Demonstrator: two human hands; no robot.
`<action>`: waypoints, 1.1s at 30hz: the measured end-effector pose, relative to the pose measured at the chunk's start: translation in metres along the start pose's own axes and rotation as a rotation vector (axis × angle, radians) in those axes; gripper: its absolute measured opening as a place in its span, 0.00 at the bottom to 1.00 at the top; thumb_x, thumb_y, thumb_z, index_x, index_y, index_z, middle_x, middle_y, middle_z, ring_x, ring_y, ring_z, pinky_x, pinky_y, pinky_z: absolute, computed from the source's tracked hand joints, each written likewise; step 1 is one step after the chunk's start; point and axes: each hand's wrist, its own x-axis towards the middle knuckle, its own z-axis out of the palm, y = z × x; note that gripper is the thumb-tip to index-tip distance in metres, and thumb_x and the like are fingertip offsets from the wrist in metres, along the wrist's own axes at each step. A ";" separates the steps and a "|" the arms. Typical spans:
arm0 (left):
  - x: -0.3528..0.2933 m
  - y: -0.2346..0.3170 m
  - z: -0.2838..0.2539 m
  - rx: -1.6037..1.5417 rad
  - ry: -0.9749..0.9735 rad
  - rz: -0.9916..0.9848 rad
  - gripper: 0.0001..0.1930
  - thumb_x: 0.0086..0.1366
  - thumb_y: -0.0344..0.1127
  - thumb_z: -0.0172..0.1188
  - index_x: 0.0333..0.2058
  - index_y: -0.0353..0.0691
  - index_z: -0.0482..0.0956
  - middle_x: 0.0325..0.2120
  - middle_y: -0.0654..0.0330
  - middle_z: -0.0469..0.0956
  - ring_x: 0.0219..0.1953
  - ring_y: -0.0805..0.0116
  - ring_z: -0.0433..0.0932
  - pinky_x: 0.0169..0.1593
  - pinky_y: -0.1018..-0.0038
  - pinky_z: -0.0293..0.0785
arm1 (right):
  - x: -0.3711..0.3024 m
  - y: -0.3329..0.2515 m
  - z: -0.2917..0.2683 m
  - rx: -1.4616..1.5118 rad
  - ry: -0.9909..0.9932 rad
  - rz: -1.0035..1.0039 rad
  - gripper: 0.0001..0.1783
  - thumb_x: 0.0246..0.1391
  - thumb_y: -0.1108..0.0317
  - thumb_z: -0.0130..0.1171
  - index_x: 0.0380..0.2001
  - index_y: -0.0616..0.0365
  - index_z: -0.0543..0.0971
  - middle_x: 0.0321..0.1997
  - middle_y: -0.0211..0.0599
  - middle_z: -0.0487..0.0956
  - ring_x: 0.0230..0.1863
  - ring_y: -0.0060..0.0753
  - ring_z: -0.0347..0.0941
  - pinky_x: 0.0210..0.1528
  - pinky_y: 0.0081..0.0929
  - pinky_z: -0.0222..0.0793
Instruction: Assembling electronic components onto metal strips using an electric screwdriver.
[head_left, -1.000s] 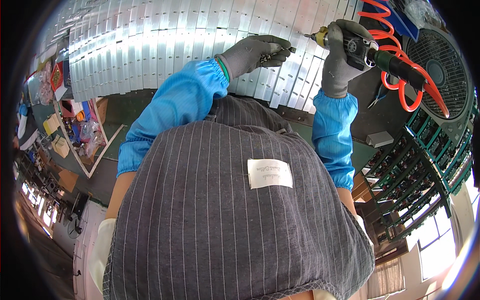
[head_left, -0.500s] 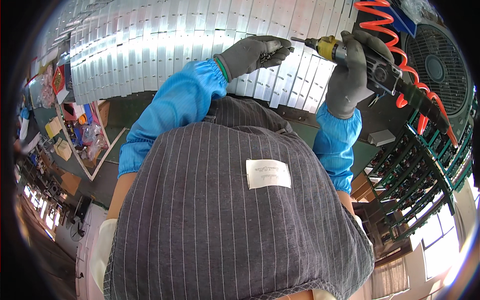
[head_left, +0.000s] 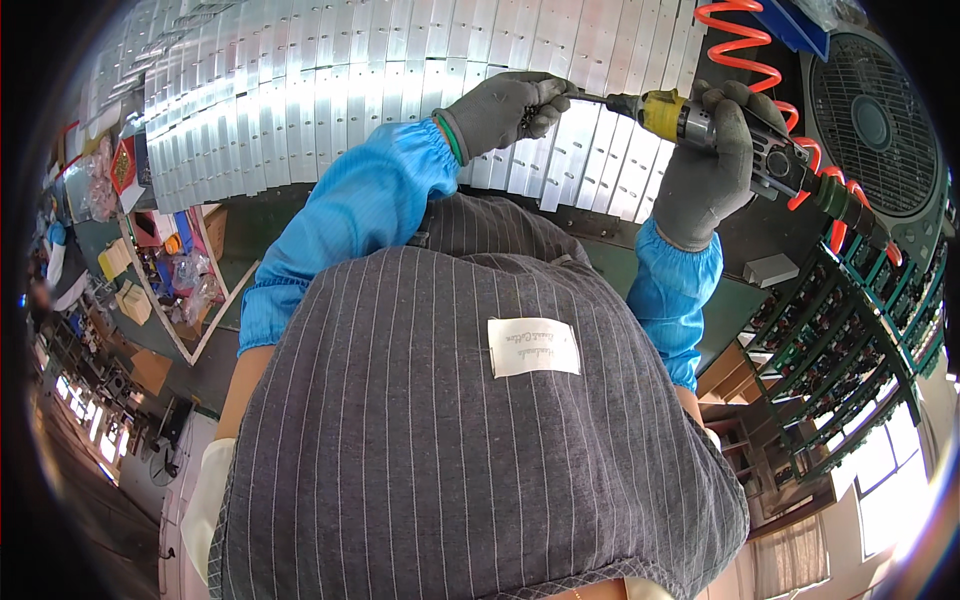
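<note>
Head view: I see left hand (head_left: 492,115), fingers curled around small metal pieces (head_left: 528,123); right hand (head_left: 707,178), fingers wrapped round power driver (head_left: 661,114), bit at left fingers, over metal strips (head_left: 340,100) covering dark surface (head_left: 765,235). Rightward: fan (head_left: 868,122), green rack (head_left: 868,345), window (head_left: 890,485).

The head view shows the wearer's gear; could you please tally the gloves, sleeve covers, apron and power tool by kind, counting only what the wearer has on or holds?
Grey gloves: 2
Blue sleeve covers: 2
Striped apron: 1
Power driver: 1
Total: 6
</note>
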 end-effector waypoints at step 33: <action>0.016 -0.009 -0.015 0.045 -0.005 0.028 0.14 0.65 0.36 0.53 0.46 0.37 0.75 0.33 0.62 0.78 0.33 0.76 0.75 0.40 0.81 0.74 | 0.034 0.044 -0.003 -0.176 0.057 -0.120 0.10 0.42 0.80 0.59 0.32 0.64 0.74 0.31 0.40 0.78 0.33 0.30 0.76 0.40 0.26 0.74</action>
